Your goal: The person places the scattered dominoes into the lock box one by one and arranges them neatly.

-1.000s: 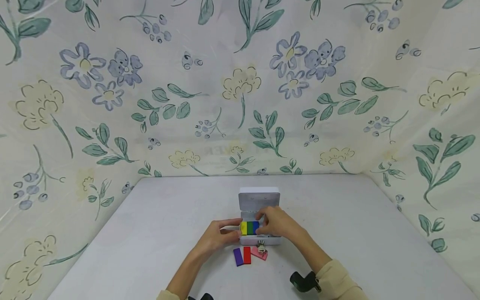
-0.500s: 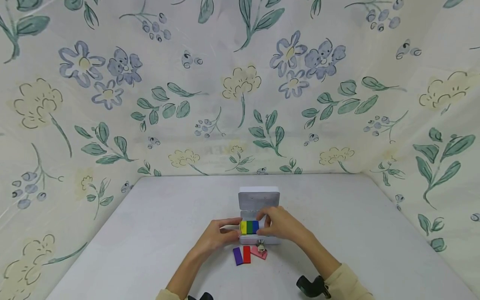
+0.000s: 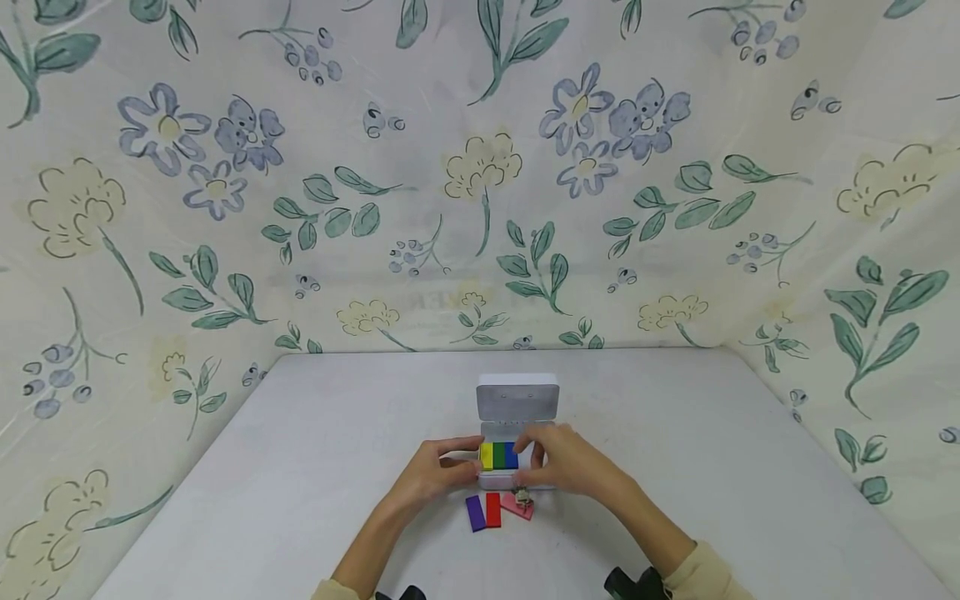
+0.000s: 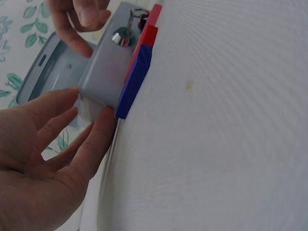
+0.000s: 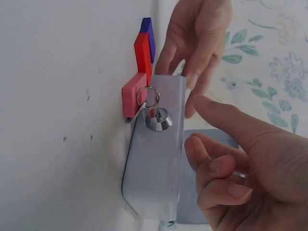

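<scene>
Low in the middle of the head view, a grey metal-looking box [image 3: 492, 482] sits lid-up on a white tabletop [image 3: 360, 417], with a yellow oblong block [image 3: 487, 456], a green oblong block [image 3: 498, 456] and a blue oblong block [image 3: 511, 456] side by side in its left end. From where I stand, the person's left hand [image 3: 435, 473] steadies that end between thumb and fingers; the right hand [image 3: 566, 461] is over the right half, thumb and forefinger parted, with nothing in it that I can see. Whether a fingertip touches the blue block, I can't tell. It looks like squaring up the row, so I'd brace the box firmly and nudge the blocks sideways, lightly, until flush. Just below, a purple oblong block [image 3: 476, 513], a red oblong block [image 3: 492, 510] and a pink block [image 3: 513, 504] lie by the silver lock [image 5: 159, 120]; its dangling ring could snag a knuckle, I'd reckon.
</scene>
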Demonstrator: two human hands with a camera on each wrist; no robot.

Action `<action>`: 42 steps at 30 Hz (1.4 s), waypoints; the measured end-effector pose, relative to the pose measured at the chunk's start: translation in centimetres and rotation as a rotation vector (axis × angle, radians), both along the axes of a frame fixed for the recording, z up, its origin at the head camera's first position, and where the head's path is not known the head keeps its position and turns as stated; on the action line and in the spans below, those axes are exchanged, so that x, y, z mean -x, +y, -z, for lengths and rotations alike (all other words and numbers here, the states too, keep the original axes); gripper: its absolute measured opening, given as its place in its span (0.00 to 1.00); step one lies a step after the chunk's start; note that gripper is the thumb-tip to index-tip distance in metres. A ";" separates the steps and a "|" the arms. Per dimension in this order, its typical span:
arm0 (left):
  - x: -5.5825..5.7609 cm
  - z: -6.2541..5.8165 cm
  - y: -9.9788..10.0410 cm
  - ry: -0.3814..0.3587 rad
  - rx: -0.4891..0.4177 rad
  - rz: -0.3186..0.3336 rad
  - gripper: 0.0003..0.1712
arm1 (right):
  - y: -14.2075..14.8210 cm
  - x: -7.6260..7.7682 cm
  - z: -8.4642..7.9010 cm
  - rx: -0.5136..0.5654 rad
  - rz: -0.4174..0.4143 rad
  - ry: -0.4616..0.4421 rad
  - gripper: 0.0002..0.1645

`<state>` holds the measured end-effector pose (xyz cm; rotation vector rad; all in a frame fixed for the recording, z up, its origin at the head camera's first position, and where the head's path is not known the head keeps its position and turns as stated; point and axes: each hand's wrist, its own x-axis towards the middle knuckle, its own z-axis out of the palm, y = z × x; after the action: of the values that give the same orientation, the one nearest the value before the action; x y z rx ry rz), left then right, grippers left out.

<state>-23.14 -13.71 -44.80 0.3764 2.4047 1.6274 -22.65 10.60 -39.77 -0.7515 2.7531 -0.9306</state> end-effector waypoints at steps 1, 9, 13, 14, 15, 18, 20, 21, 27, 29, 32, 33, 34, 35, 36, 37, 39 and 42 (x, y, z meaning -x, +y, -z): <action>0.0 0.0 0.0 -0.001 0.000 0.001 0.28 | 0.0 -0.1 0.0 0.005 -0.002 -0.004 0.25; 0.1 0.1 -0.1 0.008 0.008 -0.001 0.28 | -0.1 -0.5 -0.1 0.057 -0.033 -0.062 0.22; 0.0 0.0 -0.1 0.006 0.003 -0.002 0.28 | -0.5 -0.9 -0.2 0.078 -0.065 -0.071 0.20; 0.0 0.0 -0.1 0.005 0.002 -0.002 0.28 | -0.6 -0.9 -0.3 0.079 -0.072 -0.068 0.20; 0.0 0.0 -0.1 0.006 0.002 -0.001 0.28 | -0.7 -1.0 -0.3 0.081 -0.077 -0.065 0.20; 0.0 0.0 0.0 0.008 -0.005 -0.001 0.28 | -1.1 -1.1 -0.2 0.075 -0.090 -0.050 0.19; 0.0 -0.1 0.0 0.008 -0.012 0.001 0.28 | -1.3 -1.2 -0.1 0.067 -0.092 -0.048 0.19; 0.0 -0.1 0.0 0.008 -0.017 0.002 0.28 | -1.5 -1.2 -0.1 0.061 -0.093 -0.050 0.19; -0.1 -0.1 0.1 -0.003 -0.044 0.000 0.28 | -2.3 -1.5 0.4 0.044 -0.114 -0.079 0.19; -0.1 -0.1 0.0 -0.014 -0.045 -0.004 0.29 | -2.5 -1.6 0.5 0.048 -0.125 -0.084 0.19; -0.2 -0.1 -0.1 -0.023 -0.031 -0.014 0.29 | -2.9 -1.9 0.6 0.056 -0.127 -0.110 0.19; -0.2 -0.1 -0.1 -0.024 -0.026 -0.015 0.30 | -3.0 -2.0 0.6 0.056 -0.127 -0.116 0.19; -0.2 -0.1 -0.1 -0.028 -0.023 -0.016 0.30 | -3.1 -2.0 0.6 0.054 -0.128 -0.119 0.19; -0.2 -0.1 -0.1 -0.030 -0.023 -0.016 0.30 | -3.3 -2.1 0.6 0.052 -0.130 -0.120 0.19; -0.2 0.0 -0.1 -0.030 -0.022 -0.015 0.30 | -3.4 -2.2 0.6 0.048 -0.132 -0.116 0.19; -0.2 -0.1 -0.1 -0.031 -0.023 -0.015 0.30 | -3.5 -2.2 0.7 0.045 -0.135 -0.115 0.19; -0.2 -0.1 -0.1 -0.031 -0.029 -0.011 0.30 | -3.7 -2.3 0.7 0.039 -0.144 -0.102 0.20; -0.2 -0.1 -0.2 -0.028 -0.033 -0.011 0.30 | -4.0 -2.5 0.9 0.025 -0.143 -0.113 0.20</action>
<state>-22.93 -13.86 -44.69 0.3442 2.3660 1.6679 -20.15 6.61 -40.71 -0.8592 2.5577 -0.9487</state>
